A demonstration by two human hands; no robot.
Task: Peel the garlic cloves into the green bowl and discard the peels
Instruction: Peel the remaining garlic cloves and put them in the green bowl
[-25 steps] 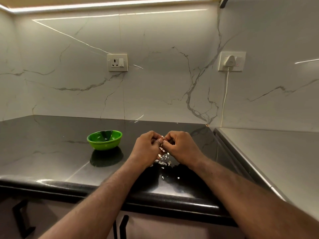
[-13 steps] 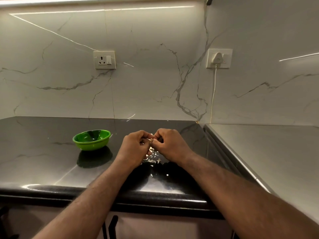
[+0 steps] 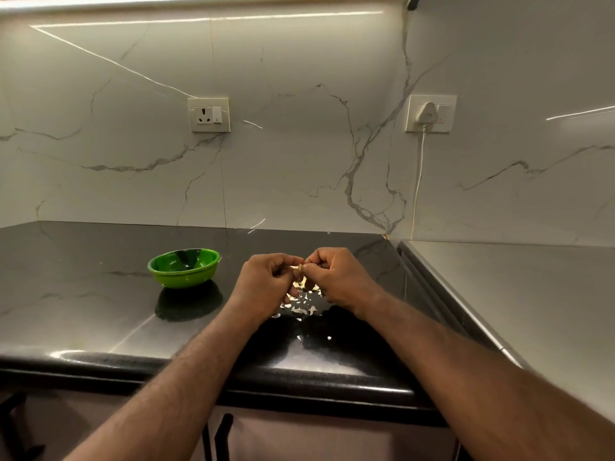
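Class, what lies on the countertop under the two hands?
Pale peel scraps lie scattered on the black countertop below the left hand and right hand, which pinch a garlic clove. Anything directly beneath the palms is covered.

Both forearms are stretched over the front edge of the worktop (image 3: pixel 83 294). The left hand (image 3: pixel 266 281) and right hand (image 3: pixel 336 277) are held together, fingers curled, with a clove (image 3: pixel 297 267) pinched between their fingertips.

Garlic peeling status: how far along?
Done: some peeling, judging by the pale peel scraps scattered on the glossy black countertop. In hand: left hand and right hand both pinch a small pale garlic clove. Left: that clove into the round green bowl, contents unclear from here; scraps not yet discarded.
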